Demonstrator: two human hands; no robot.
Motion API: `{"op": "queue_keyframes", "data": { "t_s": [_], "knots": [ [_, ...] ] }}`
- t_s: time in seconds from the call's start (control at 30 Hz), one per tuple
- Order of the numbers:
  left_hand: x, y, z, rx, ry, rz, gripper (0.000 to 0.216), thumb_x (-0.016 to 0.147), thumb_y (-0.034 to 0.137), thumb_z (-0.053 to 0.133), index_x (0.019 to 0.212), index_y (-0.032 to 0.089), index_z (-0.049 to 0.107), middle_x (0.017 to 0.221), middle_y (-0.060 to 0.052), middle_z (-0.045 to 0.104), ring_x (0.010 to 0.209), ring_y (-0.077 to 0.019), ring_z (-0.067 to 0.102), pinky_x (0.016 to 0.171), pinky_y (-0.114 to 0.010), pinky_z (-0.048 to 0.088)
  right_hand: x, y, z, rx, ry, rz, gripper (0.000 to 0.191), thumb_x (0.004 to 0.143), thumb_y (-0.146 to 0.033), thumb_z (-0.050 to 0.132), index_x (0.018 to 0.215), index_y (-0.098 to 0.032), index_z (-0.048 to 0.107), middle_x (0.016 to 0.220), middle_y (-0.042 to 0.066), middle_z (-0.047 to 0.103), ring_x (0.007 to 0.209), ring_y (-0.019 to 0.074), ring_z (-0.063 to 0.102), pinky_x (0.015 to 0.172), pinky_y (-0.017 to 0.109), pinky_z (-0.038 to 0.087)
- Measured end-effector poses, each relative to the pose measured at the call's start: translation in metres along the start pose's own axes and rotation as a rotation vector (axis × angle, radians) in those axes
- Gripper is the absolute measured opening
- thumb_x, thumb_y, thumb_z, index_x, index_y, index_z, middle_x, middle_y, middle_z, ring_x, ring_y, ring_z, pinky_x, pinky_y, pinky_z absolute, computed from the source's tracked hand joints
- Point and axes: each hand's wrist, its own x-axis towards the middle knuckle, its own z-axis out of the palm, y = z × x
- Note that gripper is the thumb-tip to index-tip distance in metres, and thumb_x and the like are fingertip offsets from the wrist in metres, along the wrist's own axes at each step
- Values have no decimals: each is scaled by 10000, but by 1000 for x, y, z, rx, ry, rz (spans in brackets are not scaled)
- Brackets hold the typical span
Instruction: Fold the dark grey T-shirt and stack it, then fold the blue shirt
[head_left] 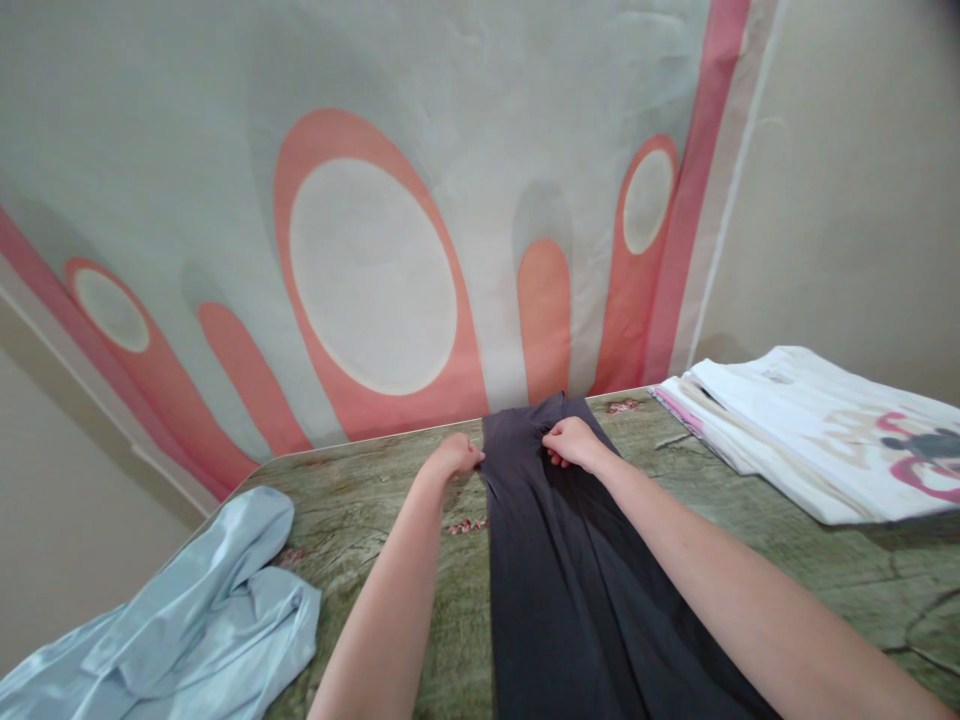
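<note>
A dark grey garment (570, 600) lies lengthwise on the green patterned table (375, 510), running from the near edge to the far edge. My left hand (454, 457) pinches its left side near the far end, fingers closed on the cloth. My right hand (571, 442) is closed on the cloth a little to the right, at the same far end. Both forearms stretch out over the garment.
A crumpled light blue shirt (195, 620) lies at the near left corner. A stack of folded white garments with a pink print (817, 430) sits at the right. Behind the table hangs a grey cloth with pink ovals (375, 270).
</note>
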Motion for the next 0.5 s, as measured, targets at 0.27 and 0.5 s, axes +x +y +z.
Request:
{"op": "queue_keyframes", "data": {
  "t_s": [0.27,0.5],
  "knots": [
    [3,5,8,-2,-10,-11,275,778,293,534,582,131,640,542,-28,615,533,-118,557,539,-187,386,-4,-3,-1,-73,9,-1,131,675,-182,555,582,-127,629,492,37,643,365,81,538,369,141,394],
    [-21,14,12,39,38,3,333,728,420,573,547,144,616,582,-67,634,621,-177,607,570,-218,399,-10,-13,-4,-136,-21,-38,137,705,-171,544,597,-130,617,486,28,629,375,96,557,388,157,419]
  ]
}}
